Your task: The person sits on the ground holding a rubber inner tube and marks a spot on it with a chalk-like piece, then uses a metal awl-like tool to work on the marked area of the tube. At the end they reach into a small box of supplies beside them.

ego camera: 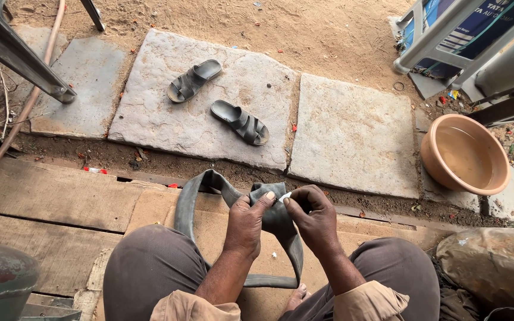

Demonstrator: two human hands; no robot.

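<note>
Looping over the knees and down toward the plank floor (60,196), a dark grey rubber inner tube (197,196), limp, flattened and matte, is pinched in a fold between both hands. Left hand (246,223) clamps the fold; right hand (313,219) nips a small white piece (284,196) against it. Beyond: two dark sandals (218,98) on stone slabs (352,131), tan basin (465,154).
</note>
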